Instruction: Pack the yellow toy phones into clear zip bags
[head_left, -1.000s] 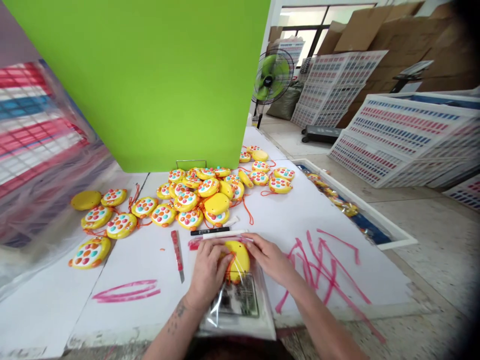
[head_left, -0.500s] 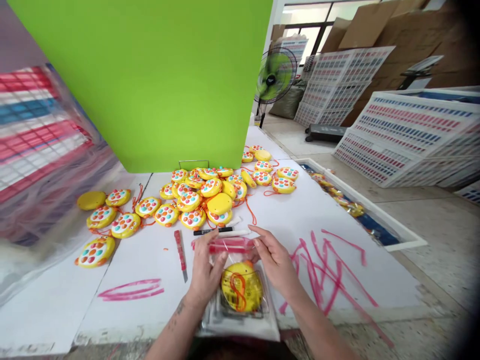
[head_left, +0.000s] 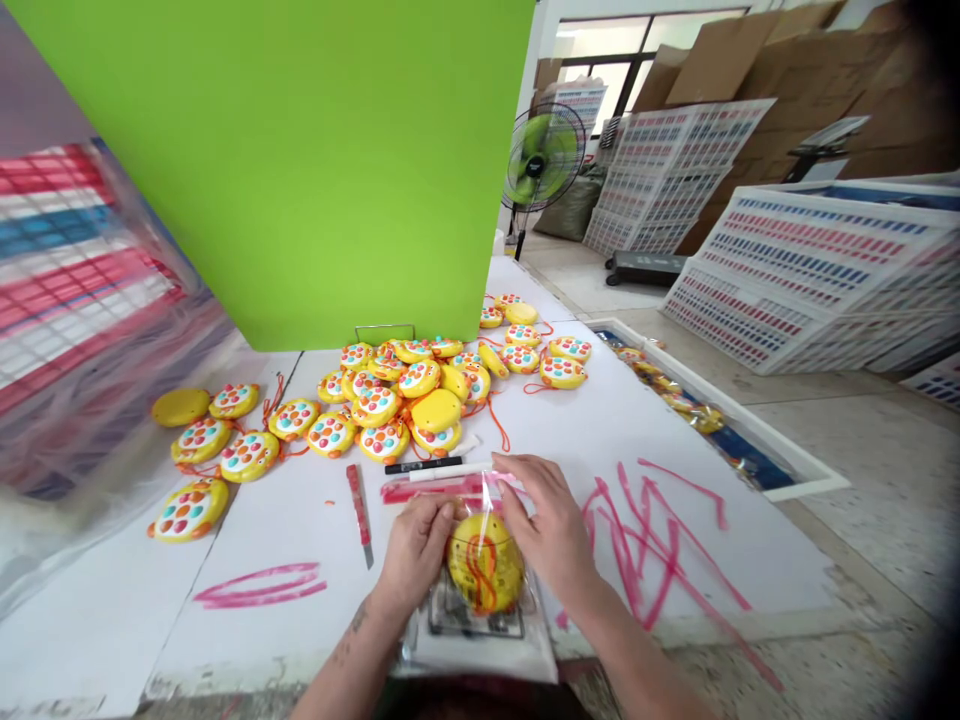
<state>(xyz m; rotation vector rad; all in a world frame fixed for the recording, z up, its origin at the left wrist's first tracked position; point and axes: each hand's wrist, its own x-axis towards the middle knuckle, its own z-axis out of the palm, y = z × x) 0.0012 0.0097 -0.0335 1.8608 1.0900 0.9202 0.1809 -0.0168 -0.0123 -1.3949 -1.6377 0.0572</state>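
A yellow toy point(head_left: 486, 560) with a looped orange cord lies inside a clear plastic bag point(head_left: 491, 497) in front of me. My left hand point(head_left: 415, 540) pinches the bag's left side near its mouth, thumb against the curled fingers. At the upper right edge, my right hand point(head_left: 551, 520) grips the bag's film between thumb and fingers. Beneath it lies a stack of flat clear bags point(head_left: 450, 652) with dark printing. Just beyond my hands are a black marker point(head_left: 424, 465) and a white pen point(head_left: 450, 471).
Several yellow turtle-like toys with coloured dots point(head_left: 375, 405) are piled before a green panel point(head_left: 315, 180). A red utility knife point(head_left: 359, 512) lies left of my hands. A white tray point(head_left: 814, 490) of bagged toys sits to the right, near stacked crates point(head_left: 810, 270).
The bagged toy has risen slightly towards the bag's mouth and tilted. My left hand has closed into a tighter pinch, and the right hand's fingers have curled in over the bag's edge.
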